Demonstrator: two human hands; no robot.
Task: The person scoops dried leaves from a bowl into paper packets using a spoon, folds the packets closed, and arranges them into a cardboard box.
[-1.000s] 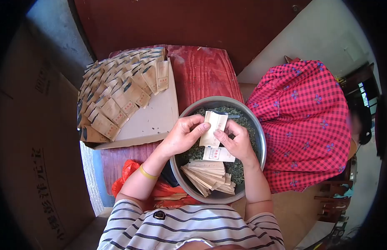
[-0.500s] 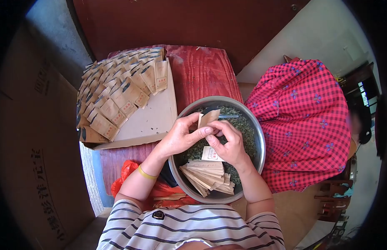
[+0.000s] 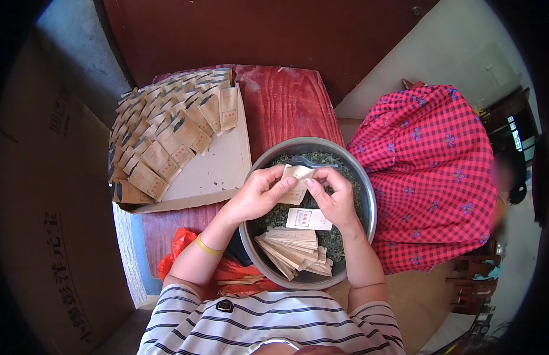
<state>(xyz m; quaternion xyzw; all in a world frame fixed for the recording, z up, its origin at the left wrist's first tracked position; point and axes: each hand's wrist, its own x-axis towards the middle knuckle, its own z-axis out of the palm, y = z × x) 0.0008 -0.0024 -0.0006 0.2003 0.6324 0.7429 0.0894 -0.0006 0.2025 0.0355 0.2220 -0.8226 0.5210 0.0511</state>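
Note:
Over a metal basin of dried green leaves, both hands grip one small brown paper packet. My left hand pinches its left edge, and my right hand holds its upper right side with thumb and fingers. Just beyond the packet, a clear spoon rests on the leaves. Below my hands lies a single paper packet with a red printed label. A fanned stack of flat paper packets sits at the near side of the basin.
Left of the basin, a shallow cardboard tray holds rows of filled packets on a red table. A red plastic bag lies near my left forearm. Red checked cloth is close on the right. A large carton stands far left.
The packet in my hands has turned from standing upright to facing me, lower down. My right hand has shifted right, showing more of the labelled packet and the spoon.

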